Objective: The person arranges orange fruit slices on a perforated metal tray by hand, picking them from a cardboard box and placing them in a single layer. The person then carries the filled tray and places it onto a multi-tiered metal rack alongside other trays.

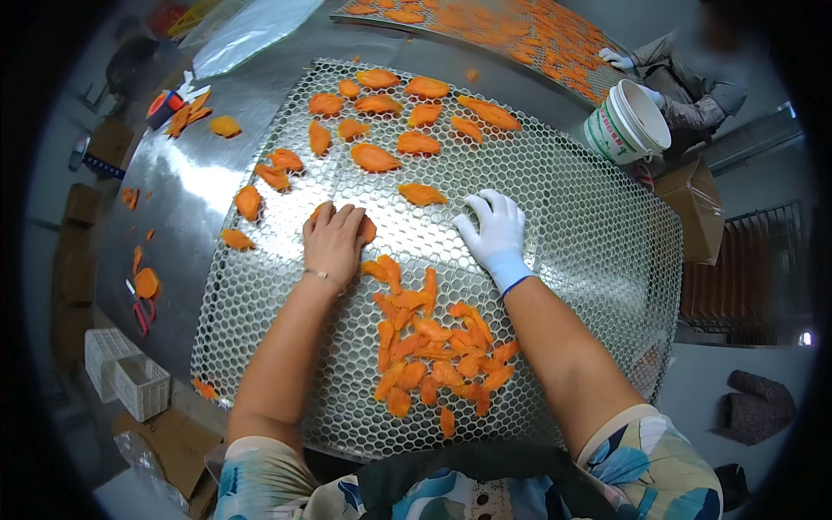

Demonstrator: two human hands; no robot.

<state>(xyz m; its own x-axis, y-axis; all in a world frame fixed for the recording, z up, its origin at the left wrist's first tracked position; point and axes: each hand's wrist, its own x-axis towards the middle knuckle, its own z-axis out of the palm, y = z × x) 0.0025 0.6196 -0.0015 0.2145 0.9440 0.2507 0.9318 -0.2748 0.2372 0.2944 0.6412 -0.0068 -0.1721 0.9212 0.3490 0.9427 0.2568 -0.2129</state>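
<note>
My bare left hand (333, 244) lies palm down on a honeycomb mesh tray (585, 240). Its fingers cover an orange dried fruit slice (368, 229), whose edge shows beside them; whether they grip it is hidden. My right hand (495, 231), in a white glove, rests on the mesh with fingers apart and holds nothing. Beyond its fingertips is a single flat slice (422, 194). Several more slices (376, 158) are spread out singly toward the far side. Between my forearms sits a loose pile of narrower, curled orange slices (442, 351).
Left on the metal table (175, 214) are red-handled scissors (143, 309), a tape roll (162, 107) and scattered pieces. A white bucket (617, 127) stands at the far right. Beyond it, a co-worker's gloved hand (616, 59) touches another filled tray (455, 32). White crates (140, 383) stand below left.
</note>
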